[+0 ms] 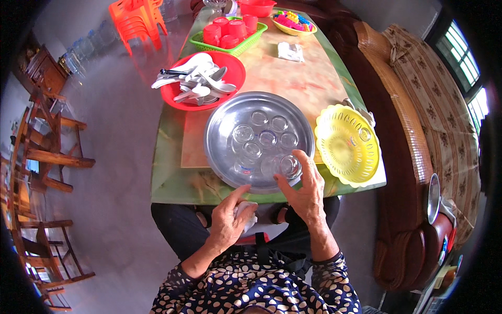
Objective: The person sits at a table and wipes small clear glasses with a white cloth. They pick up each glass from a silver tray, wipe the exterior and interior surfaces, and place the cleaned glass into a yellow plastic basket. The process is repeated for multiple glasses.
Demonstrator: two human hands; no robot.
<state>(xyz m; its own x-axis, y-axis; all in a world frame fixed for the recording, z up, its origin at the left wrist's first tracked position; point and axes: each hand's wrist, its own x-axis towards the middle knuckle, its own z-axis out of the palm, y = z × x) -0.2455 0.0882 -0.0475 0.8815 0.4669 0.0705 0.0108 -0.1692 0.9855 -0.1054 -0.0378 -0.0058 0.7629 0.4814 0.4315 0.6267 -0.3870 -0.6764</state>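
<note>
The left hand (226,224) is just off the table's near edge, half curled, with a white cloth (246,215) held beneath its fingers and thumb; the forefinger points toward the tray. The right hand (303,186) reaches over the tray's near right side, thumb and forefinger set wide apart on either side of a glass (291,166). The fingertips seem to touch it, but I cannot tell whether they grip it. A small red-and-blue label (246,171) shows at the tray's near side, too small to read. The steel tray (228,118) sits on the table (314,78), with more glasses (267,138) grouped inside.

Right of it, a yellow basket (340,159) holds one glass, with a similar mark (351,142) beside its round end, also unreadable. Beyond the tray's left side, a red basin (238,68) holds spoons (201,85). Farther off, red cups (237,28) stand in a green basket (235,51).
</note>
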